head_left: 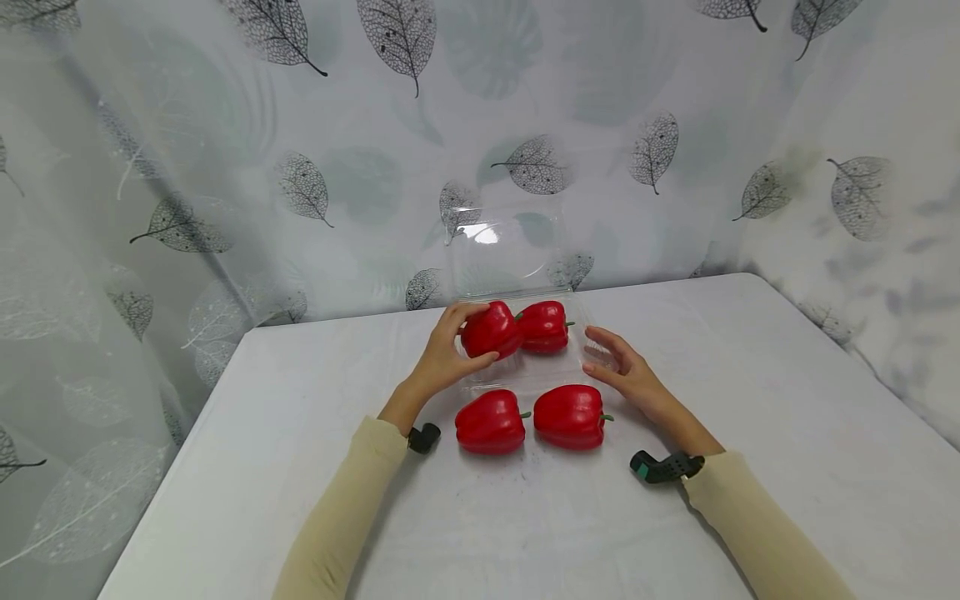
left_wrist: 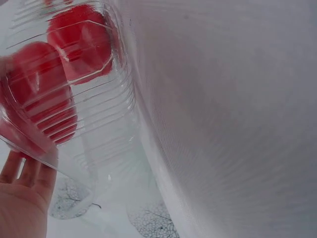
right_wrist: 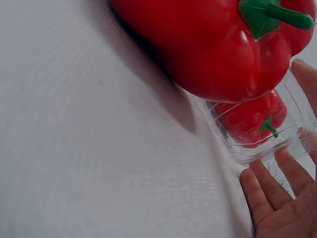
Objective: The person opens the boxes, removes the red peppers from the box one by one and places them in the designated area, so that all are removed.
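My left hand (head_left: 438,358) grips a red bell pepper (head_left: 491,331) between thumb and fingers, over the left part of a clear plastic container (head_left: 551,372). Another red pepper (head_left: 543,326) lies in the container's right part, its green stem to the right. The left wrist view shows both peppers through the ribbed container wall (left_wrist: 106,109). My right hand (head_left: 633,379) is at the container's right side with loosely bent fingers, holding nothing; whether its fingertips touch the wall I cannot tell. In front of the container lie two more red peppers, one left (head_left: 491,422), one right (head_left: 570,417).
The container's transparent lid (head_left: 506,250) stands raised at the back, against a leaf-patterned curtain (head_left: 360,183). A white cloth (head_left: 750,400) covers the table. The table's back edge runs just behind the container.
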Available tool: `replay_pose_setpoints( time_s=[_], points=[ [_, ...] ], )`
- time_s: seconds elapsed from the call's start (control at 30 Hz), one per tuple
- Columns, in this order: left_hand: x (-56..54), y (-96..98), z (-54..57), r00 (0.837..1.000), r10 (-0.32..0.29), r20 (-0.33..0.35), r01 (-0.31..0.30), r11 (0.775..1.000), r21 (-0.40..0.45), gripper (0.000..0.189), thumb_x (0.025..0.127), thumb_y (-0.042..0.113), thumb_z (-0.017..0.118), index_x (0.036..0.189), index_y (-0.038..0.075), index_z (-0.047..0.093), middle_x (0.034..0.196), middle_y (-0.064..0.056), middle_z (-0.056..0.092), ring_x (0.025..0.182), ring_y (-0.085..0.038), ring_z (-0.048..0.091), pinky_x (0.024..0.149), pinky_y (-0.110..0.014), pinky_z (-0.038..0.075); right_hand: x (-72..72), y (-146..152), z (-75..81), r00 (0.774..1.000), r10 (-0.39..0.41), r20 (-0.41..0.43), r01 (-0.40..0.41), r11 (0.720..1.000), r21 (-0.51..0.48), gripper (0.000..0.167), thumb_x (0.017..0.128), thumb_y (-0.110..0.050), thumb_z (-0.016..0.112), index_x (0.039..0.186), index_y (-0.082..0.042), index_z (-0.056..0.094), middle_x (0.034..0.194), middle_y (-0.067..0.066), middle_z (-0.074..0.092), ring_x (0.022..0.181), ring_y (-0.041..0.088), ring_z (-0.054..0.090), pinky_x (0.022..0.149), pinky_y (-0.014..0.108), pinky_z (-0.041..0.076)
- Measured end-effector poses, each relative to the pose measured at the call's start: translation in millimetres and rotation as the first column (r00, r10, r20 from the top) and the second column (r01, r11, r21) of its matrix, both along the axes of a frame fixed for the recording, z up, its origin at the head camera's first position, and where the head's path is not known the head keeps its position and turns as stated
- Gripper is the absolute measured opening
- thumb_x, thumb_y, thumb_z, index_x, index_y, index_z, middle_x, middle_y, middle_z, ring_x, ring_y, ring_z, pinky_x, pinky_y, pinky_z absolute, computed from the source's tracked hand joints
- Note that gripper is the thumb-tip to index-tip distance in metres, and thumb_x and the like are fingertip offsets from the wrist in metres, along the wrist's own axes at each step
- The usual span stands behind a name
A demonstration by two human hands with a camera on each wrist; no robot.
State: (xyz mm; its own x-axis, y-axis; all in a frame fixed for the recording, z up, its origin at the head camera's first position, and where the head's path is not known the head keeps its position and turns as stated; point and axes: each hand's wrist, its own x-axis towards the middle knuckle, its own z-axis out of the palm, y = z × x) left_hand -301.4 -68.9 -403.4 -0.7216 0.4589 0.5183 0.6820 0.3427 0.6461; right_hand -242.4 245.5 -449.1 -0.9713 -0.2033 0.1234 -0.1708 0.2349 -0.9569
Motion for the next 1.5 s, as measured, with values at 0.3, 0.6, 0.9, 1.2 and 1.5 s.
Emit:
replay_pose_setpoints(
  time_s=[0.3,0.6,0.9,1.2,1.5],
  points=[
    [3.5,-1.1,1.0,1.0,-0.005,-0.002,0.005,1.0,0.001,0.066,0.077,0.01,0.082,0.135,0.008,0.051,0.13,-0.011,0.051,0.121,-0.023,0.048,0.09,-0.041,0.053,0.3,-0.5,-0.6,1.0,-0.006,0.002,0.006,1.0,0.003,0.074,0.094,-0.022,0.065,0.154,-0.013,0.024,0.159,0.014,0.024,0.144,0.037,0.028,0.101,0.047,0.041],
    [5.1,0.2,-0.7,0.999,-0.034,-0.025,0.034,0.999,0.018,0.068,0.077,0.01,0.082,0.136,0.01,0.05,0.131,-0.01,0.051,0.121,-0.024,0.048,0.09,-0.044,0.053,0.3,-0.3,0.7,1.0,-0.003,-0.003,0.003,1.0,0.004,0.073,0.094,-0.021,0.064,0.154,-0.013,0.024,0.159,0.014,0.025,0.144,0.038,0.028,0.102,0.05,0.04],
    [11.7,-0.3,0.5,0.998,-0.043,-0.038,0.044,0.998,0.041,0.068,0.076,0.01,0.082,0.136,0.01,0.051,0.131,-0.01,0.051,0.122,-0.024,0.049,0.089,-0.045,0.053,0.6,-0.9,0.2,1.0,-0.005,0.001,0.005,1.0,0.001,0.074,0.094,-0.021,0.065,0.154,-0.011,0.024,0.159,0.014,0.025,0.144,0.038,0.028,0.101,0.049,0.041],
    [15.1,-0.6,0.4,0.998,-0.039,-0.041,0.041,0.998,0.045,0.07,0.075,0.011,0.083,0.137,0.01,0.05,0.134,-0.01,0.05,0.122,-0.024,0.049,0.09,-0.041,0.054,1.0,-0.4,-0.7,1.0,-0.004,-0.003,0.004,1.0,-0.005,0.074,0.093,-0.021,0.066,0.154,-0.012,0.024,0.159,0.013,0.025,0.144,0.037,0.029,0.101,0.048,0.041],
    [19.2,0.2,1.9,0.997,-0.04,-0.061,0.042,0.998,0.04,0.07,0.076,0.013,0.083,0.137,0.011,0.049,0.134,-0.009,0.05,0.122,-0.022,0.048,0.089,-0.04,0.054,1.5,-0.7,0.9,1.0,-0.004,0.003,0.004,1.0,-0.003,0.074,0.093,-0.022,0.065,0.154,-0.012,0.024,0.16,0.013,0.024,0.144,0.037,0.029,0.101,0.047,0.041]
  ],
)
